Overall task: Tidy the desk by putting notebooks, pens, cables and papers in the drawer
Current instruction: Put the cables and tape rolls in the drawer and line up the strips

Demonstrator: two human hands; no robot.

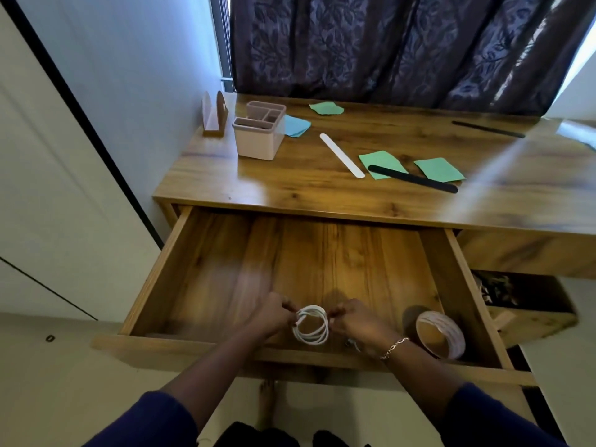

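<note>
Cable point(311, 324), white and coiled, is held inside the open drawer point(206, 285). The left grip point(272, 312) pinches its left side, the right grip point(358, 321) its right; a tape roll point(440, 338) lies nearby.

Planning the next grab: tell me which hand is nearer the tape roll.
Right. The right hand sits just left of the tape roll; the left hand is beyond the cable.

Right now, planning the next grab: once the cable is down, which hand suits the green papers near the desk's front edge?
Right, likely. Both hands pinch the white cable, yet those green papers lie on the right hand's side, farther from the left hand.
</note>
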